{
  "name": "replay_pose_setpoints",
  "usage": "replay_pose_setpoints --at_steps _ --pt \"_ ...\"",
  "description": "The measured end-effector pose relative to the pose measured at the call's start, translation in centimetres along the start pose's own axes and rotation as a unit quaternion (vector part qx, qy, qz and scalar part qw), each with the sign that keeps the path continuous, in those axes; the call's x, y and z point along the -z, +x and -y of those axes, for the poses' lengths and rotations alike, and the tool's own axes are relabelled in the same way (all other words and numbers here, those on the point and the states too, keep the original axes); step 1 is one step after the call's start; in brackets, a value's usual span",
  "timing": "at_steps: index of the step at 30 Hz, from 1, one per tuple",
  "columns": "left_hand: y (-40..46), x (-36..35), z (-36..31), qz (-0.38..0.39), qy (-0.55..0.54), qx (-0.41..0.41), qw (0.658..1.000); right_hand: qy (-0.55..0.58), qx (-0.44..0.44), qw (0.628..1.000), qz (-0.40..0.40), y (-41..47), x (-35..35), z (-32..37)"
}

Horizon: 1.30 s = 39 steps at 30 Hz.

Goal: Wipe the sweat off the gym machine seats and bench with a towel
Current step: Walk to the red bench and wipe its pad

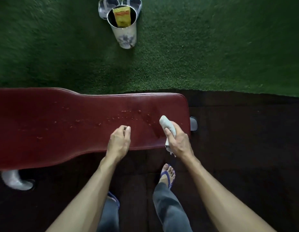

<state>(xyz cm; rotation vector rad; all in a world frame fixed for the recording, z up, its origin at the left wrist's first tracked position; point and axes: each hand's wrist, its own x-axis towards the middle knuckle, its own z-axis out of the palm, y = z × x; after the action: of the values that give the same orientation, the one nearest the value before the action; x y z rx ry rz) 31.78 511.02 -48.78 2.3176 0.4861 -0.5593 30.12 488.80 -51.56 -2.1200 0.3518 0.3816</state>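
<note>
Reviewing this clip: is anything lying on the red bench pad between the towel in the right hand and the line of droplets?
Nothing visible does. The right hand holds the rolled white towel above the dark red padded bench, and the sweat droplets lie on bare pad leftward. The empty left hand hovers over the near edge, beside that path rather than across it.

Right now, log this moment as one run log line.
stage: wiping not started | right hand: holds rolled towel | left hand: empty, over bench | droplets: still on bench

Gym: padded red bench [70, 124] on green turf [212, 47].
</note>
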Motion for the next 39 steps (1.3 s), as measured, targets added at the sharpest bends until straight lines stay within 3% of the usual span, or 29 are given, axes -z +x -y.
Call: replay_pose_setpoints --at_steps 4,8,12,16,19,23,26,28,30,34,39 --pt "5.8 -0.6 4.3 -0.104 0.113 -0.108 0.982 -0.018 0.045 0.996 -0.073 4.1 -4.6 -1.5" --pt "10.5 -1.0 8.2 -0.137 0.221 -0.176 0.949 -0.096 0.089 0.986 -0.099 7.7 -11.2 -2.1" --pt "13.8 -2.1 10.3 -0.131 0.281 -0.205 0.928 -0.218 0.108 0.957 -0.157 8.3 -16.5 -2.8" --pt "14.7 -3.5 11.3 -0.15 0.331 -0.193 0.911 -0.307 0.184 0.925 -0.126 7.5 -13.4 -7.1" --pt "14.9 -3.7 11.4 -0.156 0.334 -0.192 0.909 -0.314 0.133 0.924 -0.173 10.9 -9.0 -9.7" --pt "15.2 -4.1 11.4 -0.159 0.347 -0.188 0.905 -0.241 0.022 0.929 -0.281 16.3 -11.0 -5.2" --pt "15.1 -4.0 11.2 -0.162 0.346 -0.187 0.905 -0.225 0.13 0.941 -0.214 12.7 -15.5 -2.6" --pt "15.0 -3.9 11.2 -0.162 0.336 -0.19 0.908 -0.259 0.224 0.931 -0.125 8.6 -15.4 -4.2" --pt "15.0 -3.9 11.2 -0.16 0.333 -0.189 0.91 -0.291 0.259 0.916 -0.099 6.8 -12.8 -7.7" --pt "15.2 -3.9 11.3 -0.162 0.333 -0.188 0.91 -0.297 0.165 0.926 -0.163 9.6 -7.8 -11.4" --pt "15.3 -4.0 11.4 -0.16 0.338 -0.189 0.908 -0.212 0.044 0.924 -0.316 18.2 -11.2 -4.4"
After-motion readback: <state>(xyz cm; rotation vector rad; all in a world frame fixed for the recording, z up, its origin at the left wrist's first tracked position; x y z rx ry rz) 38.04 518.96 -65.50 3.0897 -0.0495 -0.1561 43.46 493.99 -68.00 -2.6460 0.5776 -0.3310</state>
